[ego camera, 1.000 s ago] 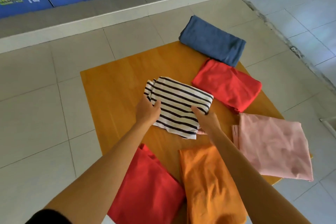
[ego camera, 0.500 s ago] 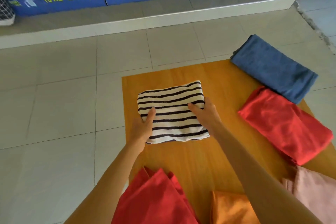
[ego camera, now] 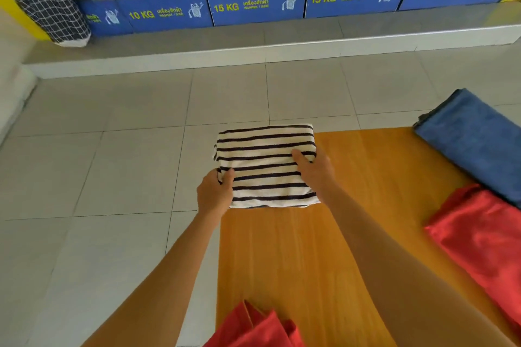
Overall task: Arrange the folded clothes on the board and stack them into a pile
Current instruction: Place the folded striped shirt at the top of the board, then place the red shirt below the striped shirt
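Now holding the folded striped shirt (ego camera: pixel 266 166) between both hands at the far left corner of the wooden board (ego camera: pixel 352 234), part of it overhanging the tiled floor (ego camera: pixel 112 177). Left hand (ego camera: pixel 215 194) pinching the near left edge, thumb curled over the top layer; right hand (ego camera: pixel 317 170) clasping the right edge, thumb lying across the stripes, fingers seemingly tucked underneath, though hidden. Judging it light, soft and limp: likely sagging in the middle and letting its folds slide apart if lifted by one edge. Gripping through all the layers at two opposite sides, or supporting from below, looking like the safer hold. Lying well off to the right of the right hand, a blue folded cloth (ego camera: pixel 476 141) and a red one (ego camera: pixel 485 242); nearer the body, beneath the forearms, another red piece (ego camera: pixel 259 329), all probably equally floppy and non-slippery.
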{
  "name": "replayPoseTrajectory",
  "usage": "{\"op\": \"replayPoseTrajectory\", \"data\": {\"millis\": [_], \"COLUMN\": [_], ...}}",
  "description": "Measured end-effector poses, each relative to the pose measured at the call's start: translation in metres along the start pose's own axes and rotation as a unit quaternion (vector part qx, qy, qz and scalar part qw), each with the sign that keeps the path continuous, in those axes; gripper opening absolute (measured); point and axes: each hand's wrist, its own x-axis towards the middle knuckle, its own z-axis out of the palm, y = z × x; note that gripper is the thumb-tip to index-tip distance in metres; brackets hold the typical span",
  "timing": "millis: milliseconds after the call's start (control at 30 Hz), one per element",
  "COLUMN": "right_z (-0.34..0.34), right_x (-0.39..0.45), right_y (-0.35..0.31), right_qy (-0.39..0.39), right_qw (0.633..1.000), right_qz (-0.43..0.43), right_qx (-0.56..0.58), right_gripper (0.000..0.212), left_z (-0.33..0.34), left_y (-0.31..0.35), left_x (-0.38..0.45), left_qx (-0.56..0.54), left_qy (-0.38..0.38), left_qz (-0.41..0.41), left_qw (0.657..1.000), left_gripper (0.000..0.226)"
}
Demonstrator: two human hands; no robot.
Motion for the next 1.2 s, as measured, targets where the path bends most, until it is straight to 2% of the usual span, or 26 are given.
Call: {"op": "replayPoseTrajectory", "data": {"millis": [133,267,467,667,767,833,900,967,1100,1200], "right_z": [-0.003,-0.011,-0.040,-0.049,-0.051,-0.047,-0.043,-0.041,-0.037,-0.033], "right_x": [0.000,-0.025,-0.123,-0.243,-0.294,-0.322,-0.342,-0.356,-0.376,-0.383], "right_y": [-0.002,-0.001,0.055,0.125,0.148,0.162,0.172,0.175,0.167,0.164], "right_qy": [-0.017,0.005,0.066,0.083,0.061,0.047,0.023,0.001,-0.013,-0.026], "right_qw": [1.000,0.998,0.996,0.996,0.994,0.991,0.988,0.984,0.980,0.973], "right_qz": [0.012,0.010,0.021,0.042,0.025,0.003,-0.028,-0.056,-0.091,-0.113], "right_qx": [0.017,0.057,0.060,-0.005,-0.088,-0.128,-0.153,-0.168,-0.178,-0.201], "right_gripper": [0.062,0.061,0.039,0.013,0.004,0.007,0.008,0.007,0.014,0.015], "left_z": [0.001,-0.017,-0.049,-0.063,-0.064,-0.062,-0.060,-0.062,-0.070,-0.076], "left_y": [0.003,0.002,-0.017,-0.075,-0.106,-0.122,-0.131,-0.136,-0.142,-0.150], "left_x": [0.000,-0.011,-0.096,-0.206,-0.239,-0.253,-0.263,-0.269,-0.273,-0.274], "left_qx": [0.003,-0.077,-0.101,0.042,0.054,0.081,0.125,0.146,0.173,0.108], "left_qy": [0.010,-0.037,-0.101,-0.192,-0.243,-0.242,-0.200,-0.186,-0.248,-0.248], "left_qz": [-0.019,-0.059,-0.067,-0.007,0.012,0.011,-0.004,-0.033,-0.082,-0.123], "left_qw": [1.000,0.995,0.987,0.980,0.969,0.967,0.972,0.971,0.950,0.955], "left_gripper": [0.043,0.049,0.076,0.082,0.078,0.091,0.097,0.091,0.077,0.073]}}
